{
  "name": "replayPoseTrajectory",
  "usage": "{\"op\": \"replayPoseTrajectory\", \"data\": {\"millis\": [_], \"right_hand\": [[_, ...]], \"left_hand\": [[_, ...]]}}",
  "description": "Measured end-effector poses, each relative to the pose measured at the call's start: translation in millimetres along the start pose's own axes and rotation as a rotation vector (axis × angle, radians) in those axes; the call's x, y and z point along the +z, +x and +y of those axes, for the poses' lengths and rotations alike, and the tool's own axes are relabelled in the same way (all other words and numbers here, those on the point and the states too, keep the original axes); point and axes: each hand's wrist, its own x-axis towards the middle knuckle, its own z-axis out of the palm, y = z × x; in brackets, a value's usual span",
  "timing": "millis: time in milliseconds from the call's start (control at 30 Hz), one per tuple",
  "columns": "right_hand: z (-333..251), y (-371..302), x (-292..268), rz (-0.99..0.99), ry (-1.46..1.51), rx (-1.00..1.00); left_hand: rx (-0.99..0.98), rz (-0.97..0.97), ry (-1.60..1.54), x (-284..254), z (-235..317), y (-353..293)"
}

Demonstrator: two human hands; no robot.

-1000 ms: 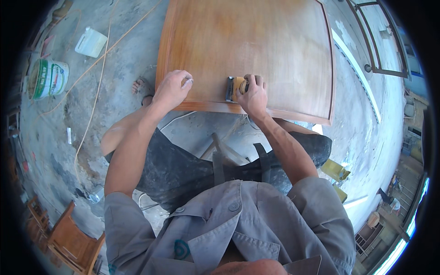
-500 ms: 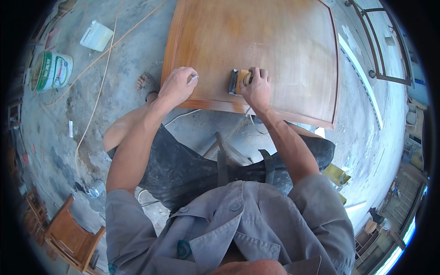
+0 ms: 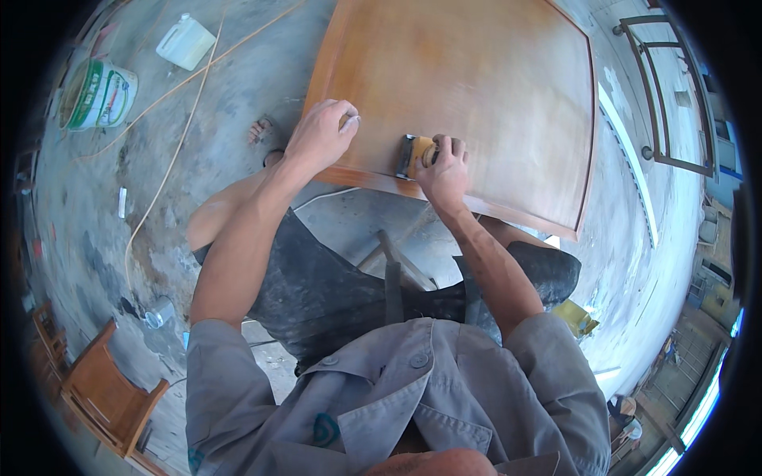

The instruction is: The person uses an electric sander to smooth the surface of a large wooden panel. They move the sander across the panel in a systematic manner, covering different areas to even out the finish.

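Note:
A large brown wooden panel [image 3: 484, 71] with a raised frame edge lies in front of me. My right hand [image 3: 446, 174] is wrapped round a yellow and black power sander [image 3: 412, 156], which rests on the panel near its front edge. My left hand [image 3: 322, 135] is over the panel's left edge, its fingers curled to the thumb. Something small and pale seems to show at its fingertips, too small to name. The sander's underside is hidden against the wood.
On the floor to the left are a white and green bucket [image 3: 103, 97], a pale jug [image 3: 186, 42] and a thin hose [image 3: 184, 123]. A wooden chair [image 3: 111, 389] is at the lower left. Right of the panel lie a long white strip [image 3: 631, 159] and a dark metal frame [image 3: 667, 87].
The sander in my right hand has shifted slightly toward the panel's front left corner. My left hand has moved a little forward, still curled. The whole view has shifted somewhat.

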Motion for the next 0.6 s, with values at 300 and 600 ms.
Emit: {"op": "replayPoseTrajectory", "data": {"millis": [300,600], "right_hand": [[-91.9,4.5,40.4,-0.089,0.038,-0.011],[-50.2,4.9,18.8,-0.084,0.028,0.028]], "left_hand": [[-0.021,0.082,-0.052,-4.2,-3.8,3.9],[-0.004,0.096,-0.049,0.7,-10.0,-1.8]]}}
